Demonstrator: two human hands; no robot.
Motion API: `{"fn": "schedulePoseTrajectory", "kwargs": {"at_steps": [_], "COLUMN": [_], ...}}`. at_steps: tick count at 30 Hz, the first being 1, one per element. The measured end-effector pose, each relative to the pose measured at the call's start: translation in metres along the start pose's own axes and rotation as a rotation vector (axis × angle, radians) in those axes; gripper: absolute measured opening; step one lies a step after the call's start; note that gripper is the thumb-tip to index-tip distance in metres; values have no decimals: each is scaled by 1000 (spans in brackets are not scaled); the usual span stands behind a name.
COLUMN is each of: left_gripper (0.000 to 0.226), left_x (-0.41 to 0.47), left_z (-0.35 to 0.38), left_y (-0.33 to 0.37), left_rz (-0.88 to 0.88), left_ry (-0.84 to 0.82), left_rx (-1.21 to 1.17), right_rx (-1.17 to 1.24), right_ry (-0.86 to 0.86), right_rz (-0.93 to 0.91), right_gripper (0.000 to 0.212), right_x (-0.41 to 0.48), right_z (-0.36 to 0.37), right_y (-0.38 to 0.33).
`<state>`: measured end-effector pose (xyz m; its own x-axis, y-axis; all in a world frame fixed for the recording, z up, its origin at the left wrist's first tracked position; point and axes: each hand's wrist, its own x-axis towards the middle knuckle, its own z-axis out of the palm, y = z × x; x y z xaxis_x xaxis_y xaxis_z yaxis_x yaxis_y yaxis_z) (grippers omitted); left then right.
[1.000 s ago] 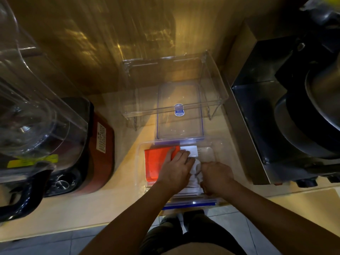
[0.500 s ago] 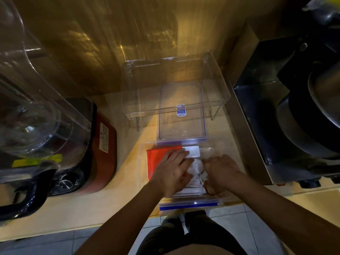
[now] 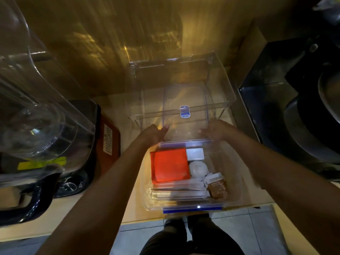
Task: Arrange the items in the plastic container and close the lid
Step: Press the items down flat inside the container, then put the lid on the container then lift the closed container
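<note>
Head view is showing the plastic container (image 3: 235, 183) sitting open-topped at lower centre of the frame, its long axis running up and down the picture. Straight above it in the frame the clear lid (image 3: 185, 126) is lying flat, its long axis lining up the same way. Its near short edge is lying just beside the container's far rim, and its far end is sitting under a clear riser shelf (image 3: 220, 85).

That is the relation the closing move is hanging on, as I judge it: the lid is lying beyond the container, so it is needing to travel down-frame and settle over the rim.

The left hand (image 3: 153, 135) is resting at the lid's near left corner and the right hand (image 3: 216, 130) at its near right corner, so neither is sitting nearer than the other. The left thumb is lying against the lid's edge, but I cannot tell whether either hand is actually gripping (both are blurring, and the fingers are mostly hiding).

Counting: one container, one lid, two hands. Inside are lying:
- one orange packet (image 3: 170, 165) at upper left
- one stack of flat pale packets (image 3: 178, 192) below it (their number is not reading clearly)
- one white rounded bundle (image 3: 198, 168)
- one brown sachet (image 3: 217, 186)
- one small white box (image 3: 195, 154)
</note>
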<state>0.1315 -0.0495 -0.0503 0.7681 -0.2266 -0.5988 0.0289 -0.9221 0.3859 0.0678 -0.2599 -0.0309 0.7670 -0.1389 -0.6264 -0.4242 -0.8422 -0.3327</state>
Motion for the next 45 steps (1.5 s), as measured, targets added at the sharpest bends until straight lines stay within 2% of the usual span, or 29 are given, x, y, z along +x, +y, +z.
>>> {"fn": "schedulePoseTrajectory", "kwargs": {"at_steps": [2, 5, 8, 11, 14, 17, 20, 24, 26, 31, 36, 39, 42, 45], "left_gripper": [74, 71, 61, 38, 23, 17, 24, 19, 17, 15, 13, 13, 9, 14], "left_x": [6, 11, 10, 9, 5, 2, 0, -3, -4, -4, -10, -15, -25, -36], "left_z": [0, 0, 0, -1, -7, -12, -15, -13, -12, -8, -9, -13, -19, -23], "left_y": [1, 6, 13, 17, 16, 11, 9, 9, 5, 1, 12, 15, 15, 14], "left_rz": [-18, -31, -17, 20, -12, -65, -85, -71, -60, 14, 28, -17, -72, -130], "left_ry": [-54, -40, -32, -18, 21, -11, -39, 4, 22, 36, 31, 22, -66, -186], "left_rx": [-16, -98, -310, -561, -810, -945, -1023, -1074, -1101, -1083, -1042, -1184, -1324, -1472], "right_rx": [2, 110, 346, 472, 628, 748, 793, 861, 975, 1075, 1353, 1376, 1471, 1676], "right_ry": [5, 33, 6, -24, -39, -86, -104, -34, 15, 202, 250, 314, 328, 306], "right_rz": [27, 103, 178, 201, 214, 228, 238, 222, 192, 86, 67, 67, 20, -49], "right_gripper": [39, 36, 35, 34, 31, 27, 23, 6, 8, 15, 28, 40, 29, 19], "right_x": [8, 15, 21, 23, 23, 21, 18, 14, 13, 9, 5, 2, -5, -13], "right_z": [0, -1, -1, 1, -1, -4, -5, -7, -5, 3, 9, 11, 8, 8], "right_y": [-1, -4, -9, -11, -8, -4, -1, 7, 9, 10, 8, 8, 9, 8]}}
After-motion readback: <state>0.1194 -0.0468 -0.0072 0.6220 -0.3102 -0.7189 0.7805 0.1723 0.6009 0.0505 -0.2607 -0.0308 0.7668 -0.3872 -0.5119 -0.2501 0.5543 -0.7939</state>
